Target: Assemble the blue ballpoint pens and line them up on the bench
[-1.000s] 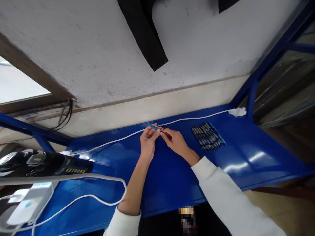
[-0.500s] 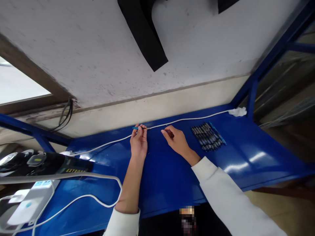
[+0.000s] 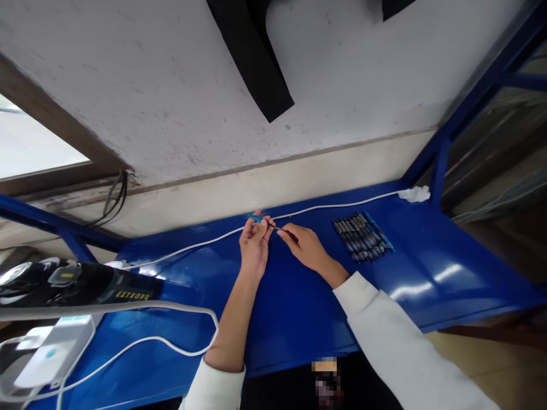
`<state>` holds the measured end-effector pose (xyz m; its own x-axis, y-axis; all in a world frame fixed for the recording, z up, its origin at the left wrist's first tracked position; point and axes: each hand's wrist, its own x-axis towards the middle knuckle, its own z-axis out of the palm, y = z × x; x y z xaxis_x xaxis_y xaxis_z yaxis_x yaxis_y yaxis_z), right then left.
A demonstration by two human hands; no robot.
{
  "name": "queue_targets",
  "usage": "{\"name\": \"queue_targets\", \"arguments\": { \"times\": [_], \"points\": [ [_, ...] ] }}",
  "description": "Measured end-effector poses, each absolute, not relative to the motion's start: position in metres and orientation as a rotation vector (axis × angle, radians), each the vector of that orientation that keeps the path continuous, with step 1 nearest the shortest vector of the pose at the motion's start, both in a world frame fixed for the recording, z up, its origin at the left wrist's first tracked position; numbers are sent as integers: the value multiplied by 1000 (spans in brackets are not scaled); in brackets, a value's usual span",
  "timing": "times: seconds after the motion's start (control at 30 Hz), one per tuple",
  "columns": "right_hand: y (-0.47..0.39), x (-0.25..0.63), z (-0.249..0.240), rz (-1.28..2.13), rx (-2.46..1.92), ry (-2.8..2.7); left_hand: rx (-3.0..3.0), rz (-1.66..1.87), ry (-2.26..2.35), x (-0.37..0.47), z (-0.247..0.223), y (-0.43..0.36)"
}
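Near the back of the blue table [image 3: 294,307], my left hand [image 3: 255,245] is closed around a pen [image 3: 256,218] with a bright blue end pointing left. A thin dark length of it sticks out to the right of my left fingers. My right hand [image 3: 305,245] is closed at that end, its fingertips meeting the thin length. Something dark, seemingly a pen part [image 3: 293,235], shows inside my right fingers; most of it is hidden. To the right of my right hand lies a row of several dark pens [image 3: 361,236], with a blue one [image 3: 379,230] at its right side.
A white cable [image 3: 205,243] runs along the back edge, passing behind my hands to a white crumpled wrap [image 3: 415,194]. At left lie a black cylindrical object [image 3: 85,285] with yellow lettering, a white power strip [image 3: 47,353] and a looped cord [image 3: 171,341]. Behind stands a wall [image 3: 171,102].
My left hand has moved right with the pen. My right fingers now meet the pen's thin end; before, the hands were apart.
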<state>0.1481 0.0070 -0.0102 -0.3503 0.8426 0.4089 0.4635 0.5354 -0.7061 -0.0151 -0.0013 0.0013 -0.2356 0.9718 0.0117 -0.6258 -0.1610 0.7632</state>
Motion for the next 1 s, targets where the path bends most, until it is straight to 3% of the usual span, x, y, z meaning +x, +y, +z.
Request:
{"name": "queue_targets", "arguments": {
  "times": [0.4, 1.0],
  "points": [
    [8, 147, -15, 791, -1014, -1820, 884, 1567, 890, -3, -4, -5],
    [11, 148, -15, 764, -1003, -1793, 959, 1566, 975, -3, -11, -4]
  ]
}}
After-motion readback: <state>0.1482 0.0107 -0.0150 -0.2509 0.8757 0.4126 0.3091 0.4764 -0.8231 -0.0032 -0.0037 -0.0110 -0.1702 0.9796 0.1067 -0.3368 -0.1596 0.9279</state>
